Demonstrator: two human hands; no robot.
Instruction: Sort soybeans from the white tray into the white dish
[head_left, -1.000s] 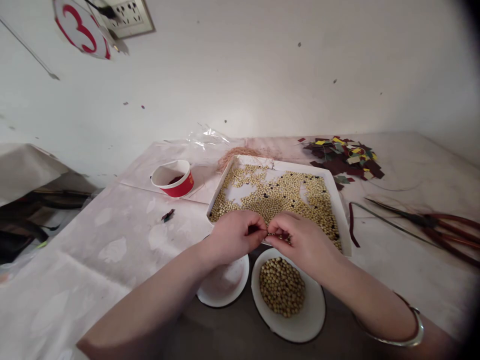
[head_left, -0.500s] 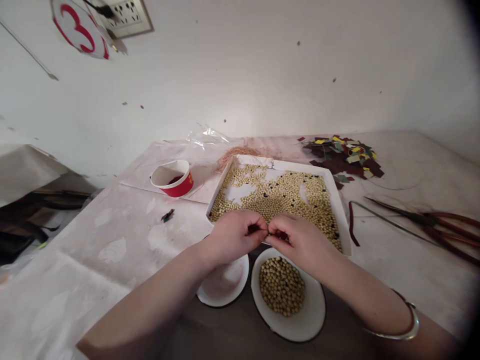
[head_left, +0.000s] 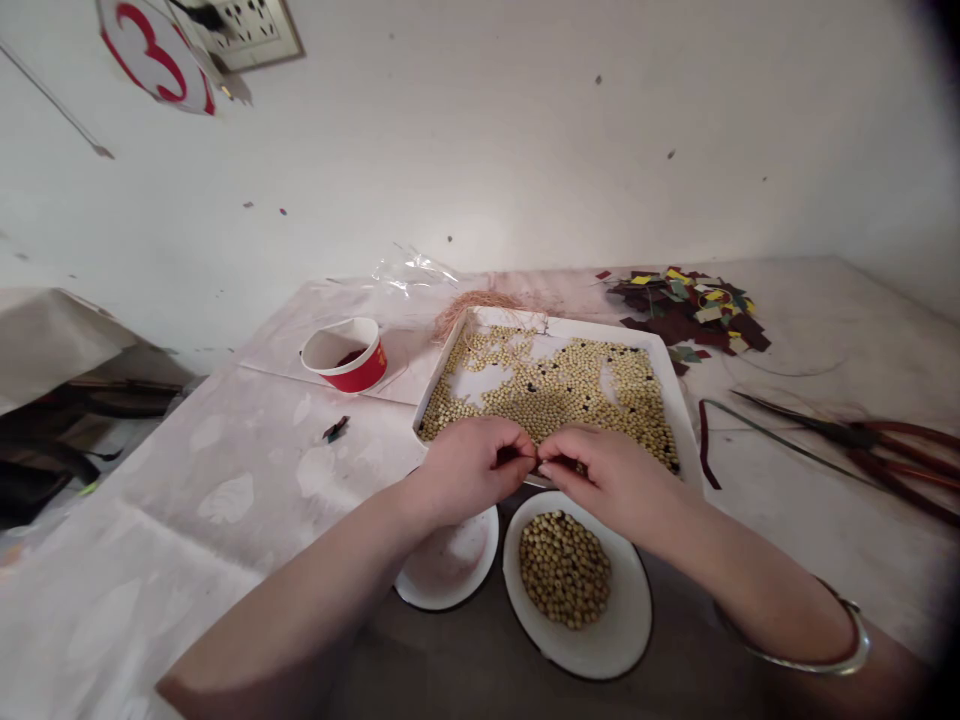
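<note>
My left hand point(head_left: 476, 462) and my right hand point(head_left: 589, 470) meet fingertip to fingertip over the front edge of a white tray point(head_left: 684, 425). Both are pinched closed on something too small to make out. Small pale yellow beads point(head_left: 547, 405), with a few dark ones among them, cover much of the tray floor. Below my right hand stands an oval white dish point(head_left: 626, 630) with a heap of larger, browner beads point(head_left: 564, 570) in it. A smaller white dish point(head_left: 450, 575) with pinkish residue sits beneath my left wrist, partly hidden by it.
A red and white paper cup point(head_left: 356, 370) with dark red contents stands left of the tray. Behind it are copper-coloured strands point(head_left: 480, 308) and clear plastic point(head_left: 416, 270). Cut coloured scraps point(head_left: 690, 310) lie at the back right; large scissors point(head_left: 862, 440) lie at the right.
My right fingertips have shifted slightly, and the right forearm with its bangle has swung a little outward to the right. My left hand stays almost where it was.
</note>
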